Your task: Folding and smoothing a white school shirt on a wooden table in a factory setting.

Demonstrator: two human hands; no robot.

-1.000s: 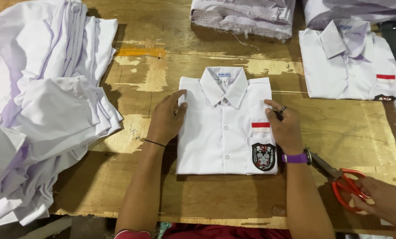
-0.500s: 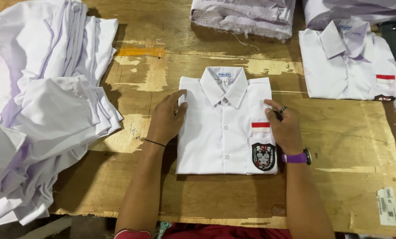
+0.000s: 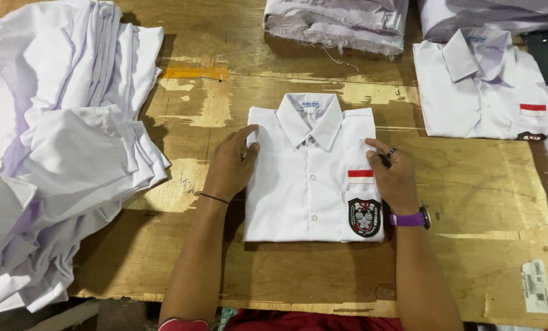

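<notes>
A folded white shirt with a collar, a red-and-white patch and a dark crest badge lies flat on the wooden table in front of me. My left hand rests on the shirt's left edge, fingers touching the shoulder fold. My right hand presses the right edge beside the patch; it wears a ring and a purple watch. Neither hand holds anything.
A large heap of unfolded white shirts fills the left side. Another folded white shirt lies at the upper right. Folded cloth stacks sit along the far edge. A small paper label lies near the front right.
Another person's hand with red-handled scissors, at the lower right one second ago, has left the view. My hands stay on the shirt's sides.
</notes>
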